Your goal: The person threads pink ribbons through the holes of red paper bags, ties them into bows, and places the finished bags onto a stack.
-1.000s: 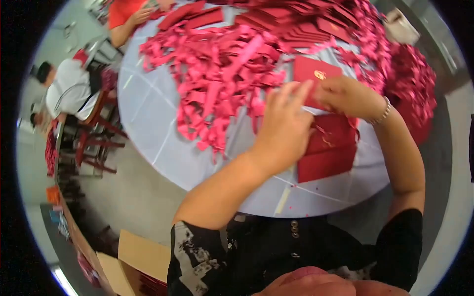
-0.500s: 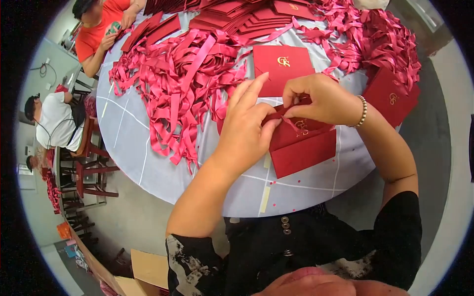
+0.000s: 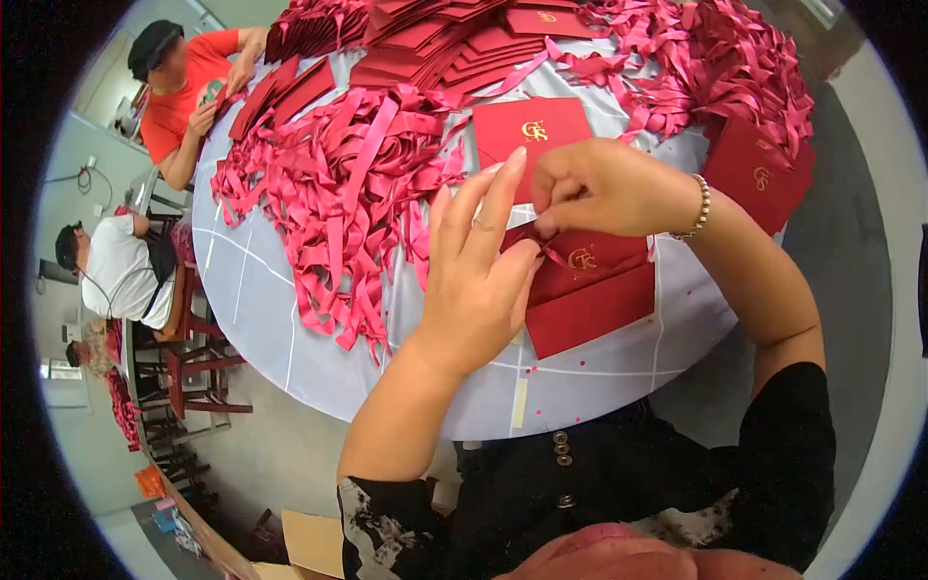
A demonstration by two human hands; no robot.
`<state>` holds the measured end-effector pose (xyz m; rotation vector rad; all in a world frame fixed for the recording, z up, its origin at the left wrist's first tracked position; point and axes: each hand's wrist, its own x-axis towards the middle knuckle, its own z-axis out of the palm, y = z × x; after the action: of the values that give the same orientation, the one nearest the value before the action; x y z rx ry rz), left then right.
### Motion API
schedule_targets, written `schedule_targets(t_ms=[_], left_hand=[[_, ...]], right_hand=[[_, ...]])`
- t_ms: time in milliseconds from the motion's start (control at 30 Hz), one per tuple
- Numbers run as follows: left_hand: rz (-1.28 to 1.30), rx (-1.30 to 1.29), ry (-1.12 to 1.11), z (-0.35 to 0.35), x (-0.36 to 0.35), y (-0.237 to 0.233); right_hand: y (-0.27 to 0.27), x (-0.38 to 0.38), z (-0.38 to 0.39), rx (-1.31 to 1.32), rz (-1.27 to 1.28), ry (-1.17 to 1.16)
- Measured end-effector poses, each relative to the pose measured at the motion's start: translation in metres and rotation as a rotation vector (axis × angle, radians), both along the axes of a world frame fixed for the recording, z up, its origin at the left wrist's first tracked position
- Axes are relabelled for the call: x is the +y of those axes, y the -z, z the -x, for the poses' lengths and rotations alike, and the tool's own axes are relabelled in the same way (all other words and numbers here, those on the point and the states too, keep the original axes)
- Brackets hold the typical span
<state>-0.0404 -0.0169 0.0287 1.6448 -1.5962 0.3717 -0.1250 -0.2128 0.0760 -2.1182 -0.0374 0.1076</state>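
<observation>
Head view, nearest first: a red envelope (image 3: 604,300) lies close to the near edge of the round table (image 3: 271,290). Its long axis runs left to right, tilted up a little toward the right. Both hands meet at its upper left corner. The left hand (image 3: 478,280) comes in from the left with fingers stretched straight and its thumb tip pressing on that corner. The right hand (image 3: 604,188) reaches over the envelope's far edge, fingers curled and pinched on a thin ribbon (image 3: 553,253) that crosses the corner. A bracelet (image 3: 698,208) sits on its wrist. Just beyond the hands lies a second envelope (image 3: 527,130). Left of it, a ribbon heap (image 3: 338,193) sprawls toward the table's left edge. Stacked envelopes (image 3: 435,48) fill the far side, and a co-worker (image 3: 184,101) sits at the far left edge.
</observation>
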Motion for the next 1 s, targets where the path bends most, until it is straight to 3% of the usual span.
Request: schedule_targets(t_ms=[67, 233, 333, 400, 467, 500, 567, 633, 700, 800, 867, 933, 1000], left_hand=[[-0.055, -0.203, -0.056, 0.0, 0.003, -0.003], [-0.093, -0.305, -0.125, 0.008, 0.006, -0.008], [-0.12, 0.026, -0.103, -0.002, 0.003, -0.002], [-0.12, 0.073, -0.077, -0.006, 0.003, -0.001], [-0.145, 0.137, -0.009, -0.008, 0.004, 0.002], [-0.147, 0.137, -0.008, -0.007, 0.004, 0.002], [-0.201, 0.179, -0.007, -0.006, 0.004, 0.003], [-0.206, 0.207, -0.059, -0.015, 0.006, 0.008], [-0.288, 0.255, -0.144, -0.023, 0.01, 0.013], [-0.317, 0.253, -0.227, -0.027, 0.012, 0.014], [-0.317, 0.217, -0.304, -0.027, 0.011, 0.017], [-0.361, 0.178, -0.325, -0.029, 0.011, 0.017], [-0.385, 0.061, -0.369, -0.03, 0.012, 0.02]], right_hand=[[-0.004, 0.003, -0.005, 0.01, 0.075, -0.019], [-0.01, 0.008, -0.016, 0.003, 0.254, -0.081], [-0.002, 0.018, -0.012, -0.16, 0.357, -0.033], [0.01, 0.018, -0.014, -0.218, 0.306, 0.005], [0.018, 0.011, -0.022, -0.394, 0.276, 0.248], [0.001, 0.012, -0.023, -0.358, 0.311, 0.361], [0.021, -0.006, -0.041, -0.559, -0.127, 0.426], [0.015, 0.0, -0.038, -0.569, -0.246, 0.46], [0.02, 0.008, -0.029, -0.719, 0.161, 0.413], [0.014, 0.032, 0.007, -0.169, 0.292, 0.15], [0.045, 0.033, 0.028, -0.259, 0.52, 0.081], [0.052, 0.03, 0.044, -0.282, 0.516, 0.062], [0.048, 0.024, 0.059, -0.316, 0.395, 0.185]])
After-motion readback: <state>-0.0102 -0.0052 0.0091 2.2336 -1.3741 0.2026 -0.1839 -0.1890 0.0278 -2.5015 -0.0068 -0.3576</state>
